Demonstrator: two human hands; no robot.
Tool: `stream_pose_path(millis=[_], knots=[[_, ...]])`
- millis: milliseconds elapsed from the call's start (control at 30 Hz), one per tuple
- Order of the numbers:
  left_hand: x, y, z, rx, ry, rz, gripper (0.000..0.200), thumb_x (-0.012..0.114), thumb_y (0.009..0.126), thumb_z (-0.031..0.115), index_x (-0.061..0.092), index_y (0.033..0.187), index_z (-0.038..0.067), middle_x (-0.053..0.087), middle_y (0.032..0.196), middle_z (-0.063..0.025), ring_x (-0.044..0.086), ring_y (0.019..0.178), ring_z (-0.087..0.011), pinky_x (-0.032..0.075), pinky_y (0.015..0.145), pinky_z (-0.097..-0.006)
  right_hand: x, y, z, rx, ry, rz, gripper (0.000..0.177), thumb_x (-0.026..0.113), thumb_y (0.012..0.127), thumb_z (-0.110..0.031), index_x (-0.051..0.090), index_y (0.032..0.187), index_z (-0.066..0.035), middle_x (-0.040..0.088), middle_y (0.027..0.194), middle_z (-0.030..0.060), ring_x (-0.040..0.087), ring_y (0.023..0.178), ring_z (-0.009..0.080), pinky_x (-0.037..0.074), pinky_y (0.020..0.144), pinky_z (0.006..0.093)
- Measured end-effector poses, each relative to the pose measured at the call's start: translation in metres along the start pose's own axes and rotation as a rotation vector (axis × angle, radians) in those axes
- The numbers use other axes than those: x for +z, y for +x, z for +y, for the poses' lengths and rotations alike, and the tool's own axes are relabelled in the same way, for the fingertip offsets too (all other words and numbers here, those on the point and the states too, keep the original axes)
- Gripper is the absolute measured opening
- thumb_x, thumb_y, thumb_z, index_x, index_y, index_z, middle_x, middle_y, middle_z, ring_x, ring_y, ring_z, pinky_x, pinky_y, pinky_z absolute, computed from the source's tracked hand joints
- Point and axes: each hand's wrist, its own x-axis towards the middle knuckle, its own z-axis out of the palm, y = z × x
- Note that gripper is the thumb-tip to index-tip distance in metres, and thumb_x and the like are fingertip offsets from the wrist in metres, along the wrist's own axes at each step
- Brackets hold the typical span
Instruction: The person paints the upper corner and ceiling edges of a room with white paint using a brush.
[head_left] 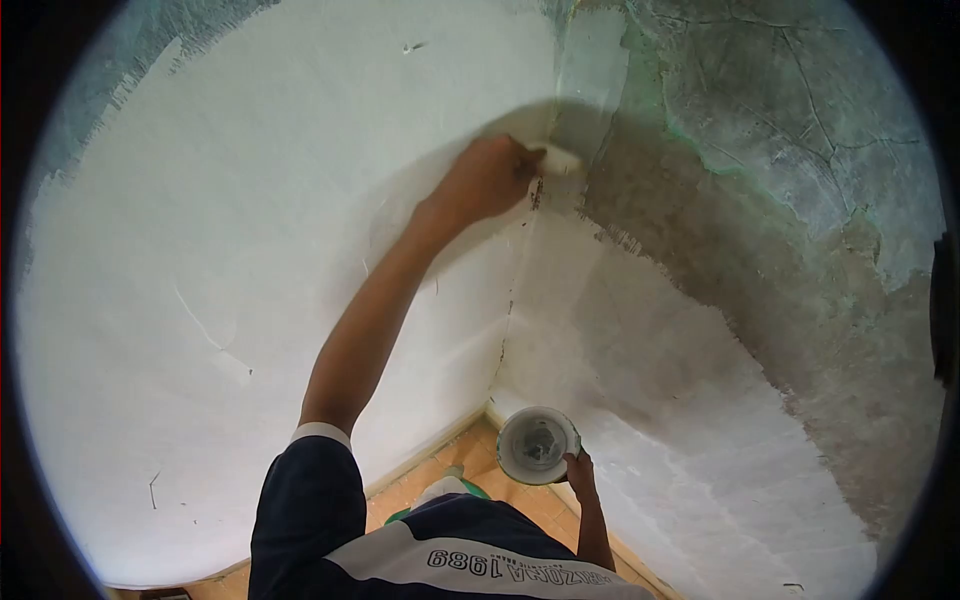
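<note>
Near the corner of two walls, my left hand [490, 175] is closed around a pale, blurred tool [560, 160], perhaps a brush. The tool's end lies at or very near the corner line; contact is unclear. Lower down, my right hand [580, 472] grips the rim of a round, light bucket [538, 446], with its fingers partly hidden. Some grey-white material [540, 440] shows inside the bucket. White coating covers most of the left wall [250, 200] and the lower part of the right wall [640, 350].
Bare grey-green plaster [790, 120] with cracks spans the upper right wall. An orange tiled floor [440, 470] lies below the corner, with green footwear [475, 489] on it. A dark object [942, 310] stands at the right edge.
</note>
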Motion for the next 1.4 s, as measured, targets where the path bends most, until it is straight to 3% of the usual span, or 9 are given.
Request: stream_pose_path(millis=[233,367,433,667,767,833,867,1100,1400], knots=[[-0.018,-0.002,0.038,0.057,-0.067,0.396,0.037,0.061,0.098,0.016,0.061,0.135,0.01,0.055,0.065,-0.0244,0.058,0.055,-0.0347,0.046,0.061,-0.0439,0.002,-0.005,-0.015,0.004,-0.007,-0.016,0.046,0.057,0.09,-0.018,0.058,0.132,0.0,0.07,0.115,0.0209,0.068,0.104,0.0298,0.052,0.089,0.0418],[0.068,-0.023,0.002,0.085,-0.032,0.372,0.041,0.058,0.099,0.011,0.056,0.14,0.01,0.056,0.067,-0.0236,0.055,0.053,-0.033,0.046,0.058,-0.0411,0.007,0.0,0.007,-0.016,0.021,-0.005,0.047,0.056,0.09,-0.017,0.056,0.134,-0.001,0.071,0.112,0.0196,0.07,0.1,0.0285,0.053,0.086,0.0407],[0.093,-0.04,-0.003,0.027,-0.13,0.35,0.047,0.055,0.099,0.01,0.049,0.145,0.008,0.061,0.069,-0.0245,0.06,0.061,-0.0411,0.048,0.06,-0.0472,0.007,0.007,0.022,-0.037,0.009,-0.009,0.047,0.056,0.091,-0.016,0.056,0.135,-0.001,0.071,0.112,0.0187,0.07,0.098,0.0281,0.055,0.084,0.0409],[0.148,-0.099,-0.015,-0.153,-0.262,0.264,0.043,0.057,0.098,0.007,0.055,0.141,0.01,0.067,0.084,-0.0248,0.065,0.068,-0.0391,0.053,0.065,-0.0414,0.009,0.005,0.054,0.007,0.071,-0.03,0.046,0.055,0.091,-0.015,0.056,0.135,-0.002,0.07,0.114,0.016,0.07,0.098,0.0286,0.056,0.082,0.0411],[0.122,-0.106,-0.025,-0.241,-0.048,-0.013,0.041,0.057,0.097,0.012,0.058,0.138,0.011,0.068,0.09,-0.0235,0.066,0.075,-0.0401,0.053,0.07,-0.0449,0.004,-0.003,0.037,0.068,0.057,-0.043,0.045,0.055,0.091,-0.015,0.057,0.135,-0.002,0.07,0.115,0.017,0.069,0.103,0.0294,0.054,0.086,0.0406],[0.101,-0.092,-0.038,-0.07,0.169,-0.343,0.039,0.057,0.096,0.016,0.061,0.134,0.012,0.068,0.091,-0.0228,0.065,0.079,-0.0414,0.051,0.074,-0.0478,0.006,-0.003,0.035,0.039,0.001,-0.026,0.045,0.056,0.091,-0.015,0.057,0.134,-0.001,0.07,0.115,0.0176,0.068,0.105,0.0298,0.053,0.088,0.0408],[0.1,-0.086,-0.039,-0.039,0.059,-0.163,0.035,0.057,0.095,0.015,0.066,0.129,0.012,0.068,0.089,-0.0226,0.065,0.08,-0.0414,0.051,0.076,-0.048,0.005,-0.003,0.033,0.009,-0.054,-0.011,0.045,0.056,0.091,-0.015,0.057,0.134,-0.001,0.07,0.115,0.0183,0.068,0.107,0.0302,0.052,0.09,0.041],[0.031,-0.029,0.005,-0.076,0.066,-0.115,0.029,0.058,0.095,0.013,0.071,0.121,0.011,0.068,0.088,-0.0239,0.065,0.077,-0.0393,0.051,0.074,-0.0456,0.008,-0.001,0.031,-0.017,-0.022,-0.007,0.045,0.057,0.09,-0.015,0.058,0.133,-0.001,0.07,0.116,0.0189,0.066,0.108,0.0282,0.049,0.094,0.0397],[0.032,-0.038,0.02,0.005,-0.243,0.395,0.044,0.058,0.095,0.004,0.059,0.138,0.012,0.07,0.092,-0.0215,0.066,0.067,-0.0333,0.053,0.068,-0.0389,0.006,-0.011,0.004,0.008,-0.009,-0.003,0.046,0.056,0.091,-0.015,0.057,0.134,-0.001,0.069,0.118,0.0183,0.066,0.107,0.027,0.05,0.092,0.0394]])
